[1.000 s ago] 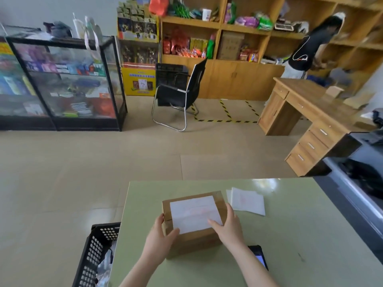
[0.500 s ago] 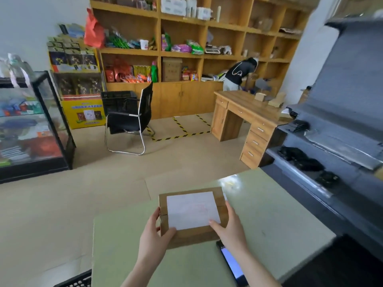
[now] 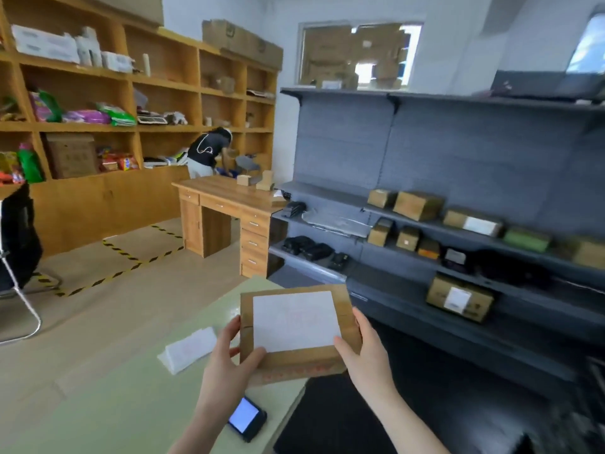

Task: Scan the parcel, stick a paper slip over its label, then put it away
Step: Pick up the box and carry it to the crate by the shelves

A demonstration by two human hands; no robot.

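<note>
A brown cardboard parcel [image 3: 345, 311] hangs in the air above the right end of the green table [image 3: 98, 404]. A white paper slip [image 3: 294, 321] covers most of its top face. My left hand [image 3: 229, 365] grips the parcel's left side, thumb on top. On the right side my right hand [image 3: 366, 352] holds it the same way. A handheld scanner [image 3: 246, 418] with a lit screen lies on the table below my left wrist. A stack of white slips [image 3: 190, 348] lies on the table to the left.
Grey metal shelving [image 3: 458, 290] runs along the right, carrying several cardboard parcels [image 3: 458, 298] and black items. A wooden desk [image 3: 226, 208] stands ahead, with a person [image 3: 206, 152] bent over beyond it. Wooden wall shelves fill the left, and a black chair [image 3: 16, 244] stands at far left.
The parcel has been lifted off the table in both hands. My view has swung right, from the room's left side toward the grey shelving.
</note>
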